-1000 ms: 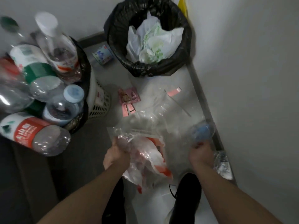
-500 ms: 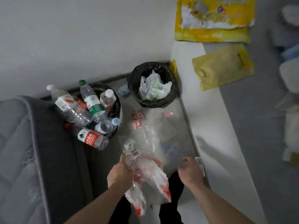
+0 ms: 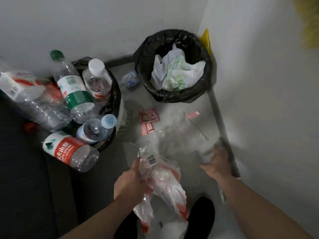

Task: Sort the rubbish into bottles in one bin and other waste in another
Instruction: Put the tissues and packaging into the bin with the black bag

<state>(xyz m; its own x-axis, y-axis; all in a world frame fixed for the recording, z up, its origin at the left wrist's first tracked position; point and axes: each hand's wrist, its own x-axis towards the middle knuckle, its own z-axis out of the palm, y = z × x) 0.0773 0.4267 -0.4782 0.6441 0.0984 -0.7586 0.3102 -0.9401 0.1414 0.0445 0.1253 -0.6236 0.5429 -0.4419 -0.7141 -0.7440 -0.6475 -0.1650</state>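
Both my forearms are bare, with no sleeve to see up to the bottom edge of the picture. My left hand [image 3: 129, 183] and my right hand [image 3: 217, 161] have no glove, no ring and no watch. Below them I wear a black shoe [image 3: 201, 216] with a rounded toe, and dark trousers [image 3: 126, 226].

Readable marks on the rubbish

The red-labelled bottle [image 3: 69, 152] reads "SPRING" under white Chinese characters beside a green triangle logo; the clear wrapper [image 3: 160, 176] carries a barcode, its digits probably too blurred; the green-labelled bottle [image 3: 72, 90] bears illegible characters.
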